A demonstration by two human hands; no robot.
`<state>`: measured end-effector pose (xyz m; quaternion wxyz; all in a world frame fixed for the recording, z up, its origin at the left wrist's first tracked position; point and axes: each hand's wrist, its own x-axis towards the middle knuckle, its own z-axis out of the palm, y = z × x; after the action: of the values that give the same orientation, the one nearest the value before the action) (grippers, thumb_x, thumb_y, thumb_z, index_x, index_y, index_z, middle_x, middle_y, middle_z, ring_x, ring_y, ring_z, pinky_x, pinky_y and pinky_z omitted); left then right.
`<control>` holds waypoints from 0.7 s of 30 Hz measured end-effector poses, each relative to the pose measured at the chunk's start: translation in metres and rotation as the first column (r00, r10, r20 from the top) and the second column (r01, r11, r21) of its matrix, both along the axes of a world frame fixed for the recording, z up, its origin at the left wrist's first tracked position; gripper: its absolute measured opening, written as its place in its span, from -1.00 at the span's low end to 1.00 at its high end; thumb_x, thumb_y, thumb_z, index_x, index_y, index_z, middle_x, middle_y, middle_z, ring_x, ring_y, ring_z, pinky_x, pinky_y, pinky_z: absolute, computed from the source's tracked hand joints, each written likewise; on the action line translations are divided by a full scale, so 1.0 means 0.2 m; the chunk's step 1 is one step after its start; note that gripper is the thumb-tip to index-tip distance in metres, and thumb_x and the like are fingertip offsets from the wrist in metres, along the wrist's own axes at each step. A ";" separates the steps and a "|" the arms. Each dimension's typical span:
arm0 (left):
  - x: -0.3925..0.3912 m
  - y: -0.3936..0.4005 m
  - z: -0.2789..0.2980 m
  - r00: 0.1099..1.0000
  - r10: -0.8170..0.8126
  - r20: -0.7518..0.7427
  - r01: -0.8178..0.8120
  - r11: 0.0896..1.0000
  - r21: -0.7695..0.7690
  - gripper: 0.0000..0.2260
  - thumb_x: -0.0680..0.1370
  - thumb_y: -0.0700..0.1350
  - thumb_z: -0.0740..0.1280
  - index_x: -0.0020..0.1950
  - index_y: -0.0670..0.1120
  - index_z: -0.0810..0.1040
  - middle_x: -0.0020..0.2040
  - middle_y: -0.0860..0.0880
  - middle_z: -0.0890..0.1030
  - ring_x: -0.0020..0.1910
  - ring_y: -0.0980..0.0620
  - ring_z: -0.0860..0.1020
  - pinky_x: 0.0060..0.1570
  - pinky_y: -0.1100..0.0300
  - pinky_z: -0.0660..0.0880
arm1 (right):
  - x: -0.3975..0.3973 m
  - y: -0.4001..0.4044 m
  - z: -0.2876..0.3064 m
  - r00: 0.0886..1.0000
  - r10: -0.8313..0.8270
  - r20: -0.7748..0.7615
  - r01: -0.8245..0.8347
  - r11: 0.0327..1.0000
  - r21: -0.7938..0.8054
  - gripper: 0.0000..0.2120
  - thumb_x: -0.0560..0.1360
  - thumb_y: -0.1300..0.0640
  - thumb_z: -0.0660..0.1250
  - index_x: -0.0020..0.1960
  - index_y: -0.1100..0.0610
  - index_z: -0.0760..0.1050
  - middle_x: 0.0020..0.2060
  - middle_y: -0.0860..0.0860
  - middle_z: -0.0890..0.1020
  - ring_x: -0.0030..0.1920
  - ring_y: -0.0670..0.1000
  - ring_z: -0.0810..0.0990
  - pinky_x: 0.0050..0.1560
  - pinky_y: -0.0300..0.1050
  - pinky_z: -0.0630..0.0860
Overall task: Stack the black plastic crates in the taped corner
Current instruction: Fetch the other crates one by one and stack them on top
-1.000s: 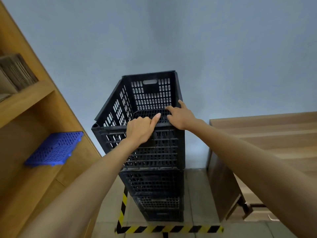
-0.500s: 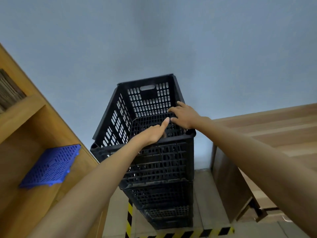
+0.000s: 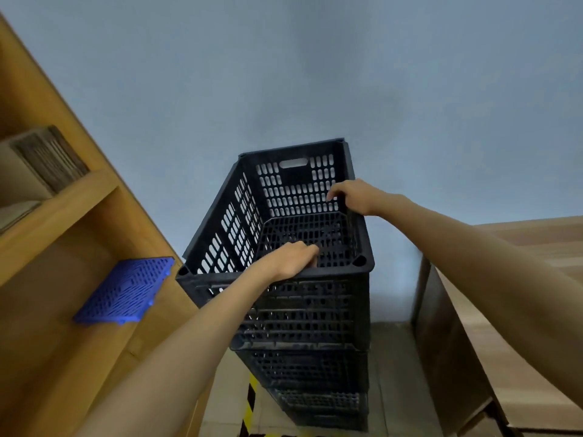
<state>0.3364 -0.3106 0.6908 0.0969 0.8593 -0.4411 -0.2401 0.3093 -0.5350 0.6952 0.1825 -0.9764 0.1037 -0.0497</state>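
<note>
While left hand (image 3: 291,258) grips top crate (image 3: 284,234) near rim | right hand (image 3: 358,197) grips right rim | wall (image 3: 315,74) behind

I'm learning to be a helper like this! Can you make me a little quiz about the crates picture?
1. True or false: the top crate has something inside it.
2. Which rim of the top crate does the right hand grip? A) near rim B) right side rim C) left side rim
3. What colour is the flat slotted panel on the wooden shelf?

Key:
1. False, it is empty.
2. B. The left hand holds the near rim.
3. Blue.
</note>
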 end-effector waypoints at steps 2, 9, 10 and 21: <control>0.01 -0.01 0.01 1.000 -0.013 -0.028 0.014 0.999 0.030 -0.69 0.69 -0.15 0.02 0.09 -0.22 0.54 0.09 -0.16 0.56 0.03 -0.12 0.51 0.04 0.19 0.36 | 0.00 -0.08 0.00 0.998 0.049 0.045 -0.047 0.998 -0.050 -0.50 0.45 0.51 0.12 0.25 0.13 0.52 0.28 0.13 0.53 0.29 0.16 0.49 0.29 0.06 0.43; -0.20 -0.35 0.11 0.817 0.301 -0.491 -0.330 0.943 0.029 -0.46 0.57 0.34 0.06 0.11 -0.07 0.55 -0.13 0.02 0.65 -0.31 0.04 0.46 -0.28 0.20 0.37 | -0.05 -0.35 0.00 0.925 0.335 -0.179 -0.376 0.742 -0.555 -0.40 0.51 0.38 0.22 0.49 0.05 0.22 0.51 0.01 0.23 0.55 0.07 0.11 0.43 0.06 0.21; -0.22 -0.44 0.12 0.840 0.332 -0.428 -0.340 0.939 0.061 -0.46 0.56 0.33 0.11 0.16 -0.11 0.53 -0.08 -0.03 0.67 -0.33 0.01 0.48 -0.27 0.17 0.41 | -0.05 -0.37 0.00 0.919 0.346 -0.189 -0.388 0.712 -0.584 -0.43 0.55 0.27 0.25 0.51 0.06 0.18 0.52 0.01 0.22 0.55 0.06 0.09 0.45 0.06 0.19; -0.50 -0.65 -0.06 0.702 0.432 0.567 -0.469 0.879 -0.090 -0.55 0.60 -0.23 0.23 0.45 -0.19 0.15 0.10 -0.21 0.57 0.04 -0.25 0.57 -0.21 0.01 0.36 | 0.03 -0.41 0.02 0.793 0.596 -0.122 -0.473 0.477 -0.741 -0.52 0.56 -0.19 0.21 0.16 0.22 0.46 0.08 0.14 0.59 0.12 0.17 0.56 0.19 0.06 0.42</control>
<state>0.2370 -0.4410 0.6789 -0.0102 0.9747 -0.2184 0.0460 0.3156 -0.6165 0.6997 -0.2156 -0.9384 -0.2500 -0.1021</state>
